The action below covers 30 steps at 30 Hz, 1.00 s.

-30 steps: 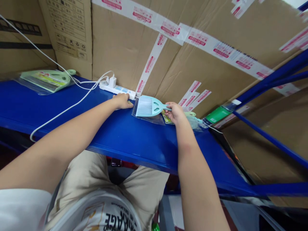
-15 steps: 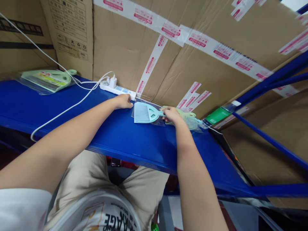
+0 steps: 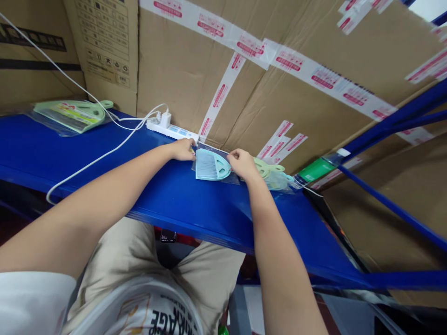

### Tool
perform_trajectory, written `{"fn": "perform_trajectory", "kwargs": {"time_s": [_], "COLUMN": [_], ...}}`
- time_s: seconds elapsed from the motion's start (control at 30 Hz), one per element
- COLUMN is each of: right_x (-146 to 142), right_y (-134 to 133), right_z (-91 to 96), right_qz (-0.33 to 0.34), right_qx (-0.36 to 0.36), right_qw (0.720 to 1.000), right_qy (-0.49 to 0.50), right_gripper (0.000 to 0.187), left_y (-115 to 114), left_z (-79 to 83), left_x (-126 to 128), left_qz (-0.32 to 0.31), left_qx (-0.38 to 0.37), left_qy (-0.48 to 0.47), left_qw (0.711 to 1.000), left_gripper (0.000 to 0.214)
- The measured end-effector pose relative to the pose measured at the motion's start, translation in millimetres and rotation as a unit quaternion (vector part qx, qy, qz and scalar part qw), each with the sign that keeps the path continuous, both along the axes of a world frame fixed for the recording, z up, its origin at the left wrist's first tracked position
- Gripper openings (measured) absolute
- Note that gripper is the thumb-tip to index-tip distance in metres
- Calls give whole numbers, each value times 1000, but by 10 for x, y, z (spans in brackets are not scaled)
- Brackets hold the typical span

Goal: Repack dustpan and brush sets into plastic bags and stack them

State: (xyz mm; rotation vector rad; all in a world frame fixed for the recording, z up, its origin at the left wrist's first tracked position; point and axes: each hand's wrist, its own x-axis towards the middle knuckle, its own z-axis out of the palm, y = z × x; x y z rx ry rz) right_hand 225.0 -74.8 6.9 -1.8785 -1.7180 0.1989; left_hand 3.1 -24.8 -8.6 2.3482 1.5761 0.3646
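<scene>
A light blue mini brush (image 3: 209, 166) lies on a clear plastic bag (image 3: 228, 179) on the blue shelf (image 3: 167, 195). My right hand (image 3: 241, 164) is closed over the brush's handle end. My left hand (image 3: 183, 149) rests at the bag's left edge, fingers curled on the plastic beside the brush bristles. Just right of my right hand lies a pale green dustpan (image 3: 270, 168) in clear wrap.
A white power strip (image 3: 172, 130) with plugged cables (image 3: 104, 153) sits behind my left hand. A bagged green dustpan set (image 3: 71, 112) lies at far left. Taped cardboard boxes (image 3: 265, 79) wall the back. A green bottle (image 3: 316, 169) and blue rack struts (image 3: 391, 200) are at right.
My right hand has moved the blue brush leftward and lowered it flat onto the bag, sliding up over its handle. My left hand stayed at the bag's edge.
</scene>
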Motion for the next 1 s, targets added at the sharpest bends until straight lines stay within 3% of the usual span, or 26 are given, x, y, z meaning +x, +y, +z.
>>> {"fn": "perform_trajectory", "kwargs": {"time_s": [0.17,0.3,0.47,0.67,1.0], "right_x": [-144,-265,-414,-426,-288], "right_y": [-42,-81,-142,-132,-93], "right_z": [-17,-15,-20,-23,56], "right_qz": [68,153,243,228,169], "right_qx": [-1,-5,-29,-13,35], "right_qw": [988,952,907,896,885], "right_qy": [137,266,341,380,432], "right_gripper": [6,21,26,18,26], "left_y": [-42,-189,-372,-407,-367], "left_z": [59,152,206,232,298], "left_x": [3,96,247,255,174], "left_qz": [-46,-88,-115,-82,-15], "left_qx": [62,129,140,132,123], "left_qy": [-56,-92,-91,-90,-50], "left_qw": [995,983,979,984,991], "left_gripper": [87,92,95,100,77]}}
